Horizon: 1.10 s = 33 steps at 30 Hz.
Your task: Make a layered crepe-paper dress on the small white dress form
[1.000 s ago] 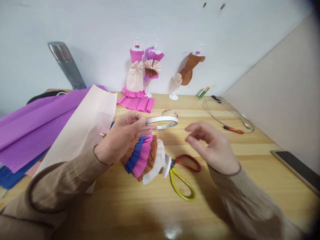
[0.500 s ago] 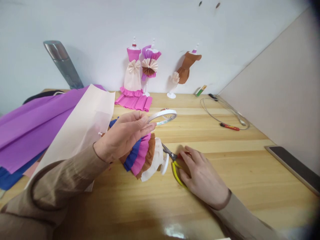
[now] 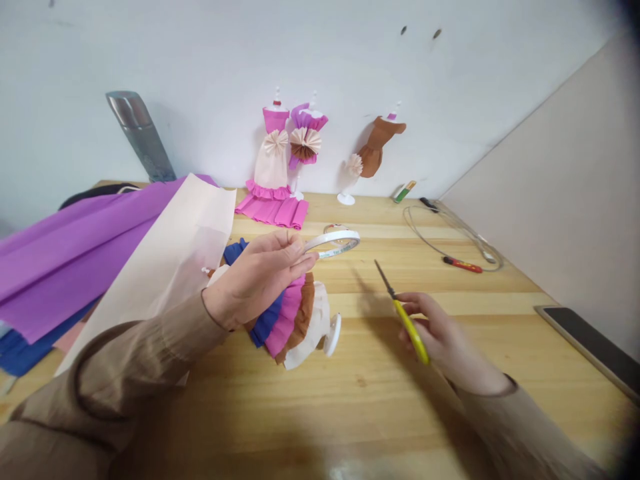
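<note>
My left hand (image 3: pixel 260 273) pinches a narrow roll of white tape (image 3: pixel 334 244) by its left edge, holding it above the table. Below that hand a small dress form lies on its side, wearing a layered crepe-paper skirt (image 3: pixel 286 320) in blue, pink, brown and cream. Its round white base (image 3: pixel 333 335) points right. On the right, my right hand (image 3: pixel 445 340) is closed on yellow-handled scissors (image 3: pixel 410 330), raised off the table with the blades pointing up and to the left. Part of the handles is hidden by the fingers.
Three dressed mini mannequins, one in a brown dress (image 3: pixel 375 147), stand at the back. Purple crepe paper (image 3: pixel 115 233) and a cream sheet (image 3: pixel 165 260) lie left, near a grey bottle (image 3: pixel 143 137). A cable (image 3: pixel 425 241), a red-handled tool (image 3: pixel 463 265) and a phone (image 3: pixel 590 347) lie right.
My right hand has picked the scissors up from the table beside the white base and moved them right; their blades now look closed. My left hand still holds the tape roll.
</note>
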### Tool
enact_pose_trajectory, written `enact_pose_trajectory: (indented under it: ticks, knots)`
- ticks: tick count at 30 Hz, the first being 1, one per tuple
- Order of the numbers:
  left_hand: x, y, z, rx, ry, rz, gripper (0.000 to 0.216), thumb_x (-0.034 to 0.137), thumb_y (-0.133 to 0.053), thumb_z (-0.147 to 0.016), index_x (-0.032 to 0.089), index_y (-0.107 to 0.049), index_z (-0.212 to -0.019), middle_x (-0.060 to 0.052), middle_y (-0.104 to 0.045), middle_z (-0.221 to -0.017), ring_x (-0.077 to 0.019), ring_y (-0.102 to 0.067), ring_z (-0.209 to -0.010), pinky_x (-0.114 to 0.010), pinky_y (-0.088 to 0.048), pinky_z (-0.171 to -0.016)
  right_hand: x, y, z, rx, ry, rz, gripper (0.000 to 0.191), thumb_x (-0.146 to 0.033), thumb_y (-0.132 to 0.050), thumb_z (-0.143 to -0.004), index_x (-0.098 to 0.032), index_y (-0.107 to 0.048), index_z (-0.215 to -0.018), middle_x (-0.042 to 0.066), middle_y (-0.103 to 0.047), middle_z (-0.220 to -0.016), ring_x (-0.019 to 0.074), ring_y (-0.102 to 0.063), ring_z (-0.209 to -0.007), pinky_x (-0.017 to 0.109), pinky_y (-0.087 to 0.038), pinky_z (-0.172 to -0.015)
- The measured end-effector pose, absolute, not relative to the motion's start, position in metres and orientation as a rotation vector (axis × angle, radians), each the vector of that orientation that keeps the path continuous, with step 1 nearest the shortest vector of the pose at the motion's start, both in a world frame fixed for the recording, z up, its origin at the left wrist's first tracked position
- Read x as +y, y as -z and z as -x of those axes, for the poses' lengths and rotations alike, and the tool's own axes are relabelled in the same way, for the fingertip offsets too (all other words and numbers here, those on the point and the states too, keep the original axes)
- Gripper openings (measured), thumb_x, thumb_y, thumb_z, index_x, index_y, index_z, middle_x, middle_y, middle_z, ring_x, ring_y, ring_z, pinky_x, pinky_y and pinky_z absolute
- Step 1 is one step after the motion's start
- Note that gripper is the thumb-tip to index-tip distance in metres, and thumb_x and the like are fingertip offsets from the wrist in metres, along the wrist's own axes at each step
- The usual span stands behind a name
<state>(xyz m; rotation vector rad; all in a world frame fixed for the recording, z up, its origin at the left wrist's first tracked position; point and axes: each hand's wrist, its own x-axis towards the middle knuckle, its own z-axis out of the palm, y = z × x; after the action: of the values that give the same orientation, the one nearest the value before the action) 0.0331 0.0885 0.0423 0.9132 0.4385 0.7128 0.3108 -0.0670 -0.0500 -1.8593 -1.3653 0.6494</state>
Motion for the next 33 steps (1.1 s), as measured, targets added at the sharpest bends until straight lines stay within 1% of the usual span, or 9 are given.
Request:
enact_pose_trajectory:
  ticks: [3, 5, 8, 10, 13, 17, 20, 25, 33]
  knots:
    - [0.09, -0.038, -0.034, 0.468, -0.718, -0.929, 0.019, 0.027, -0.071, -0.084, 0.018, -0.06, -0.072, -0.008, -0.071, -0.094, -0.0216, -0.065, -0.112, -0.038, -0.041, -0.115, -0.074, 0.021, -0.303, -1.069, -1.119, 1.551, 0.056, -0.044, -0.067, -0.085, -0.03, -0.047, -0.135, 0.008, -0.063, -0.097, 0.0138, -0.058, -0.062, 0.025, -0.048, -0.049]
    - [0.09, -0.038, -0.035, 0.474, -0.719, -0.932, 0.019, 0.027, -0.072, -0.083, 0.018, -0.06, -0.072, -0.008, -0.071, -0.093, -0.022, -0.065, -0.112, -0.04, -0.042, -0.114, -0.074, 0.006, -0.286, -1.149, -1.307, 1.285, 0.066, -0.046, -0.079, -0.073, -0.032, -0.054, -0.132, 0.007, -0.062, -0.091, 0.0149, -0.057, -0.064, 0.022, -0.042, -0.044]
    - [0.089, -0.039, -0.034, 0.453, -0.721, -0.921, 0.019, 0.027, -0.076, -0.078, 0.017, -0.061, -0.073, -0.007, -0.069, -0.092, -0.0218, -0.066, -0.109, -0.04, -0.042, -0.114, -0.067, -0.001, -0.255, -1.126, -1.567, 1.089, 0.062, -0.045, -0.088, -0.062, -0.031, -0.068, -0.119, 0.004, -0.06, -0.085, 0.0079, -0.047, -0.054, 0.02, -0.035, -0.043]
    - [0.088, -0.04, -0.034, 0.432, -0.732, -0.892, 0.019, 0.025, -0.078, -0.076, 0.016, -0.061, -0.073, -0.005, -0.068, -0.09, -0.0206, -0.066, -0.107, -0.039, -0.041, -0.114, -0.062, 0.002, -0.239, -1.11, -1.685, 0.927, 0.047, -0.048, -0.085, -0.066, -0.028, -0.072, -0.107, 0.0, -0.055, -0.072, 0.0042, -0.038, -0.047, 0.018, -0.027, -0.041]
    - [0.087, -0.04, -0.035, 0.41, -0.748, -0.85, 0.019, 0.022, -0.078, -0.075, 0.015, -0.06, -0.073, -0.003, -0.066, -0.087, -0.0173, -0.066, -0.101, -0.036, -0.042, -0.112, -0.059, 0.007, -0.23, -1.074, -1.732, 0.749, 0.044, -0.052, -0.074, -0.078, -0.029, -0.068, -0.115, -0.003, -0.052, -0.067, 0.0018, -0.029, -0.042, 0.018, -0.022, -0.039]
    - [0.086, -0.04, -0.036, 0.439, -0.741, -0.867, 0.02, 0.021, -0.073, -0.079, 0.015, -0.057, -0.069, -0.002, -0.061, -0.08, -0.0143, -0.065, -0.089, -0.035, -0.044, -0.107, -0.057, 0.006, -0.227, -1.05, -1.71, 0.736, 0.058, -0.059, -0.067, -0.081, -0.032, -0.057, -0.131, 0.006, -0.062, -0.094, 0.0083, -0.045, -0.056, 0.024, -0.037, -0.052]
    - [0.084, -0.04, -0.036, 0.448, -0.733, -0.843, 0.022, 0.022, -0.075, -0.079, 0.015, -0.056, -0.07, -0.002, -0.059, -0.079, -0.0137, -0.063, -0.088, -0.031, -0.046, -0.102, -0.05, 0.001, -0.22, -1.119, -1.66, 0.72, 0.062, -0.07, -0.063, -0.076, -0.031, -0.059, -0.123, 0.006, -0.06, -0.1, 0.0138, -0.051, -0.068, 0.031, -0.044, -0.064]
    - [0.08, -0.042, -0.037, 0.42, -0.683, -0.866, 0.024, 0.025, -0.069, -0.086, 0.016, -0.053, -0.07, 0.0, -0.055, -0.07, -0.0108, -0.057, -0.071, -0.026, -0.05, -0.079, -0.038, -0.006, -0.212, -1.101, -1.7, 0.741, 0.054, -0.069, -0.061, -0.078, -0.026, -0.059, -0.111, 0.005, -0.057, -0.091, 0.0128, -0.048, -0.063, 0.029, -0.043, -0.059]
    - [0.073, -0.044, -0.037, 0.395, -0.655, -0.911, 0.032, 0.031, -0.079, -0.077, 0.016, -0.052, -0.066, -0.001, -0.054, -0.075, -0.0122, -0.056, -0.075, -0.029, -0.049, -0.088, -0.031, -0.015, -0.204, -0.976, -1.689, 0.806, 0.044, -0.067, -0.055, -0.084, -0.027, -0.061, -0.101, 0.003, -0.052, -0.084, 0.0136, -0.042, -0.059, 0.031, -0.037, -0.055]
